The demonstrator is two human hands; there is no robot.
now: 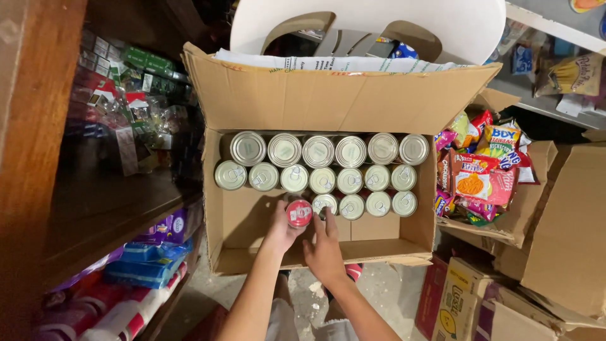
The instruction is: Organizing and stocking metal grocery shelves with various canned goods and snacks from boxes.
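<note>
**Red-topped can held at the near row of a box of tins**

The left hand [282, 230] was closed around a small can with a red end [299, 213], holding it at the left end of the nearest row inside an open cardboard box [240, 221]. The right hand [326, 249] lay just beside it, fingers spread fairly wide and flat, fingertips touching a silver can [324, 203] next along. To seat such a can well, a steady grip on its sides seemed wise, with the other hand bracing its neighbour so the row stayed straight and nothing tipped

The box held three rows of silver-topped cans [319, 165]: the two far rows looked full, the near row ran only from the middle to the right wall, leaving bare cardboard floor at the near left. To the right, a second open carton [536, 189] was heaped with colourful snack packets [480, 170]. On the left, wooden shelves [101, 208] carried small boxes and wrapped packs
</note>
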